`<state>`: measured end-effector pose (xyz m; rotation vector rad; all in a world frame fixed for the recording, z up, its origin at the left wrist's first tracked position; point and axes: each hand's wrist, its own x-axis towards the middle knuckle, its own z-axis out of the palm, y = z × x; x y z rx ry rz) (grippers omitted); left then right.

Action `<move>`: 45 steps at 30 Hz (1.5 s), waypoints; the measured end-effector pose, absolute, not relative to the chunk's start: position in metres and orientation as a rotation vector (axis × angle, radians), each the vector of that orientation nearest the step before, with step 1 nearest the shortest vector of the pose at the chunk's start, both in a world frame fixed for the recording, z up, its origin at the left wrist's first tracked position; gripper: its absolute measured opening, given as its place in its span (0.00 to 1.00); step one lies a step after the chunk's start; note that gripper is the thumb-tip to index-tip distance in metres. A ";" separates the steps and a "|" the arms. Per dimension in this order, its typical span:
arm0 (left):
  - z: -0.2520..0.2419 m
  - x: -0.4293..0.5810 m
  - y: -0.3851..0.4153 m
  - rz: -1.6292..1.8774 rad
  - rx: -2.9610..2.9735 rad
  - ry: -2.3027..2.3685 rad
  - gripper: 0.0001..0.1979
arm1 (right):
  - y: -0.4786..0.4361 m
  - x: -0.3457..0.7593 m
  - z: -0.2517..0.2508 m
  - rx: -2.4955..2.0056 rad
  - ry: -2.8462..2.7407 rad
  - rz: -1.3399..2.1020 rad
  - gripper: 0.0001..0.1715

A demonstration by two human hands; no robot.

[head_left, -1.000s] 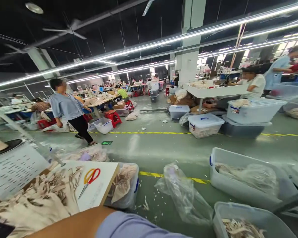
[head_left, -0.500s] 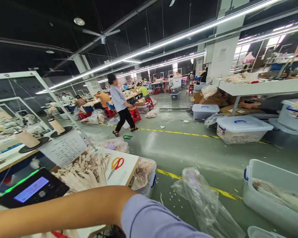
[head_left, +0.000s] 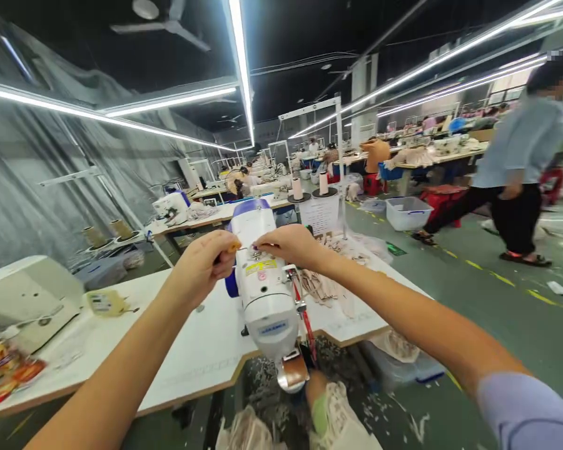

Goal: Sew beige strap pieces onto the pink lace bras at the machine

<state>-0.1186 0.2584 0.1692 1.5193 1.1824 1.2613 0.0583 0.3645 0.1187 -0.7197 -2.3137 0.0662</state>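
Below the fingers [head_left: 268,237], the machine casing [head_left: 263,300] looks smooth and glossy, ending in shiny metal [head_left: 293,375]. Left of them, a smooth desk [head_left: 192,350] with wood-like edge; right, matt cloth strips [head_left: 319,290].

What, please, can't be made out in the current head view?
In the head view:
- Orange item: its shape, mostly hidden by the left hand.
- Right hand: whether it pinches anything at the top of the sewing machine; too small.
- Printed sheet: its wording, small and blurred.
- Lavender sleeve: the rest, cut off by the frame edge.
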 end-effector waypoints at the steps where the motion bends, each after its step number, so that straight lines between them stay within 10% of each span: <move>1: 0.171 -0.113 0.257 1.278 1.497 1.140 0.13 | 0.366 0.061 0.119 -0.717 -2.319 0.020 0.11; 45: 0.144 -0.106 0.305 1.238 1.533 1.183 0.15 | 0.400 0.072 0.147 -0.564 -2.660 -0.113 0.08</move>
